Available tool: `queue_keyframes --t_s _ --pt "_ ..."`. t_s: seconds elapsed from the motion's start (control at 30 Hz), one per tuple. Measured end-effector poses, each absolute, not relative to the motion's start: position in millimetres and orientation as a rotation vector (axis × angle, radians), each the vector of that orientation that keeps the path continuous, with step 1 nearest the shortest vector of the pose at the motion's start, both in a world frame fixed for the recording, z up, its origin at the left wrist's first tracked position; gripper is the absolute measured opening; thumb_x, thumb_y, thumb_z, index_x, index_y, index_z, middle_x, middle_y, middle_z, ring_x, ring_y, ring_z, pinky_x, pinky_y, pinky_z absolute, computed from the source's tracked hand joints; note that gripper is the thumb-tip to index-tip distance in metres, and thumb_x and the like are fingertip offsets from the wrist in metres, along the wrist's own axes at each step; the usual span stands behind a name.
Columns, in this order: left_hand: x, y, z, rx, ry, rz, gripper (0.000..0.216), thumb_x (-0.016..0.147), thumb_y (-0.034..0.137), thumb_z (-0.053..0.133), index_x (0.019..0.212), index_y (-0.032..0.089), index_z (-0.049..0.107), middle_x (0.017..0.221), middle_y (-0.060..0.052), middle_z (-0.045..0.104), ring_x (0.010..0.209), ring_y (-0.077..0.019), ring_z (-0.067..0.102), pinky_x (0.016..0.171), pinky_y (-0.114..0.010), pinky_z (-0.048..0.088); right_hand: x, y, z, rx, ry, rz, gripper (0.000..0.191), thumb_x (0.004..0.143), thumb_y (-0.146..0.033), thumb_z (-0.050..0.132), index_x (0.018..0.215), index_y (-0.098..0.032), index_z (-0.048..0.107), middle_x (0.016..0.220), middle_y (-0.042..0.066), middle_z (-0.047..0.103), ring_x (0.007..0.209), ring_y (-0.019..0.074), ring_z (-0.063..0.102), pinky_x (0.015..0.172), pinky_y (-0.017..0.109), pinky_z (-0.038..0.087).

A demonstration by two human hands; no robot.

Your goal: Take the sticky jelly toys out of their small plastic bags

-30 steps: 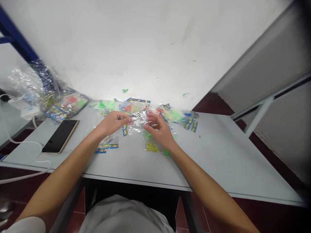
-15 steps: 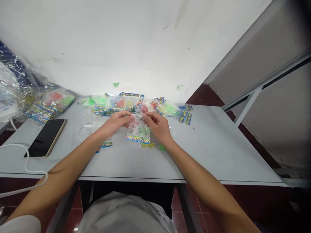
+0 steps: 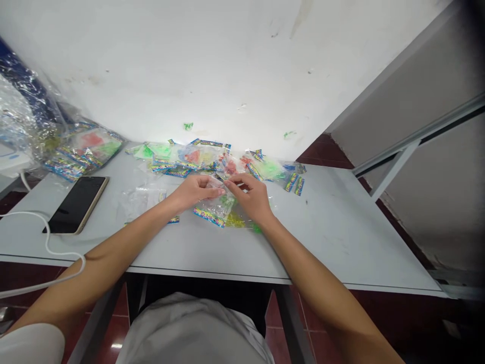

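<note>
Between my two hands is a clear plastic bag with a colourful printed strip along its lower edge and something green inside. My left hand pinches the bag's upper left side between thumb and fingers. At the upper right of the bag, the thumb and forefinger of my right hand are closed on its edge. Yellow pieces in clear plastic lie below my right hand, with a bit of green beside them. Left of the bag, empty-looking clear bags lie partly under my left forearm.
Several filled bags with red, green and yellow contents lie along the wall. A phone rests at the left, near a white cable. A larger plastic bag of packets stands at the back left corner of the table.
My left hand has turned and moved right, closer to my right hand. The bag's printed strip has tilted and shifted slightly left. The whole view has shifted a little.
</note>
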State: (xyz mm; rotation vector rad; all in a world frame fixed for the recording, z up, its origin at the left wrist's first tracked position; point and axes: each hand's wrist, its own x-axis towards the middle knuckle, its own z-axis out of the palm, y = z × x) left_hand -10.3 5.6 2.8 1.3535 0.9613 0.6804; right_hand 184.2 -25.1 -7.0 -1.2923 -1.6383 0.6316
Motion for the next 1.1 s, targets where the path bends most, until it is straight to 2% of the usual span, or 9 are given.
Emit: queue_keyframes --t_s 0.17,0.33,0.43,0.57,0.7,0.87,1.0,1.1 --pt "-8.5 5.7 -1.1 1.303 0.954 0.678 0.032 0.061 0.039 0.084 0.080 0.016 0.071 0.069 0.002 0.061 0.062 -0.0100 0.051 0.065 -0.027 0.039 181.2 -26.4 -2.4 -1.308 -1.478 0.783 0.026 0.084 -0.047 0.067 0.076 -0.022 0.069 0.072 0.001 0.064 0.066 0.0158 0.055 0.065 0.032 0.046" --pt "-10.1 6.5 2.6 1.302 0.986 0.659 0.033 0.064 0.044 0.082 0.078 0.016 0.071 0.069 0.002 0.060 0.062 -0.0106 0.051 0.065 -0.028 0.039 184.2 -20.1 -1.7 -1.291 -1.189 1.040 0.027 0.077 -0.045 0.071 0.068 -0.020 0.066 0.069 0.001 0.063 0.066 0.0156 0.057 0.065 0.031 0.050" --pt "-11.2 6.8 4.3 1.316 1.004 0.672 0.035 0.068 0.049 0.079 0.073 0.016 0.069 0.068 0.001 0.059 0.064 -0.0116 0.052 0.066 -0.028 0.040 186.6 -17.7 -4.0 -1.257 -1.160 1.097 0.024 0.073 -0.043 0.074 0.073 -0.021 0.064 0.070 0.000 0.065 0.067 0.0158 0.060 0.068 0.032 0.053" --pt "-12.2 8.6 4.6 1.322 0.991 0.648 0.040 0.069 0.055 0.077 0.072 0.016 0.070 0.072 -0.002 0.065 0.067 -0.0132 0.055 0.069 -0.029 0.043 189.9 -17.6 -5.5 -1.121 -1.244 1.115 0.027 0.069 -0.033 0.077 0.088 -0.023 0.061 0.085 0.001 0.071 0.078 0.0167 0.065 0.078 0.035 0.054" --pt "-13.9 9.7 6.2 1.396 0.961 0.577 0.037 0.069 0.052 0.078 0.071 0.015 0.071 0.071 -0.003 0.065 0.068 -0.0143 0.056 0.070 -0.029 0.043 196.4 -16.2 -7.2 -1.057 -1.421 1.147 0.027 0.071 -0.032 0.077 0.094 -0.025 0.066 0.105 0.004 0.069 0.098 0.0206 0.067 0.086 0.038 0.053" --pt "-15.8 9.7 9.7 1.486 0.931 0.528 0.036 0.073 0.051 0.075 0.072 0.016 0.072 0.067 -0.002 0.063 0.068 -0.0147 0.057 0.068 -0.028 0.041 201.5 -17.4 -6.2 -1.005 -1.589 1.055 0.015 0.080 -0.036 0.072 0.093 -0.028 0.073 0.132 0.007 0.057 0.133 0.0258 0.048 0.088 0.035 0.053" --pt "-17.2 10.0 11.4 1.482 0.918 0.509 0.034 0.073 0.050 0.076 0.077 0.016 0.075 0.073 -0.004 0.067 0.072 -0.0162 0.059 0.071 -0.030 0.044 200.5 -21.0 -1.9 -0.968 -1.621 1.029 0.014 0.083 -0.035 0.071 0.096 -0.030 0.073 0.138 0.007 0.050 0.137 0.0248 0.043 0.087 0.034 0.053" --pt "-19.0 10.5 11.2 1.505 0.890 0.491 0.034 0.074 0.050 0.075 0.081 0.017 0.076 0.079 -0.006 0.070 0.075 -0.0177 0.061 0.073 -0.031 0.047 199.2 -21.9 0.1 -1.004 -1.613 1.020 0.010 0.083 -0.035 0.069 0.090 -0.029 0.073 0.136 0.007 0.053 0.135 0.0255 0.045 0.087 0.035 0.052"
